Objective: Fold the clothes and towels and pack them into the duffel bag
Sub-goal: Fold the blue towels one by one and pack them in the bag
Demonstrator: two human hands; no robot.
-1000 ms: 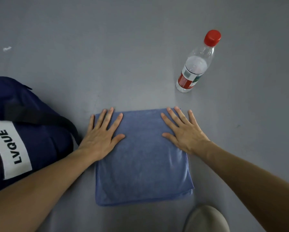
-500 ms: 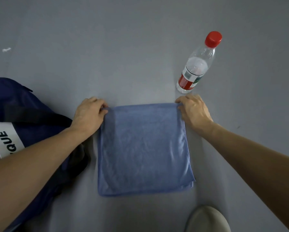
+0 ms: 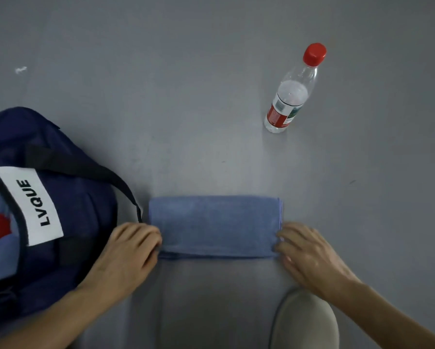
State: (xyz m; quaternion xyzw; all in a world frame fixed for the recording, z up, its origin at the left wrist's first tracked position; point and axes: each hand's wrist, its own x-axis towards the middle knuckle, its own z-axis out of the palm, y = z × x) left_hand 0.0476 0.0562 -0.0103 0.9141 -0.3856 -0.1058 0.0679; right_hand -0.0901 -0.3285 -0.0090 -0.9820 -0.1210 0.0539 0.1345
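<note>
Folding step: your blue towel lies as a strip just right of the duffel bag; your left hand pinches the corner beside the bag, your right hand seemingly the far one, though blurred; next, halve it, then lift it into the bag.

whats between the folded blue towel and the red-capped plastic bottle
Nothing: the head view shows only bare grey floor between the folded blue towel and the red-capped plastic bottle.

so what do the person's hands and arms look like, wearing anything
Nothing worn that shows. The left hand and right hand have no gloves, rings, watch or bracelet. The left forearm and right forearm are uncovered to the frame edge, so no sleeve is visible.
</note>
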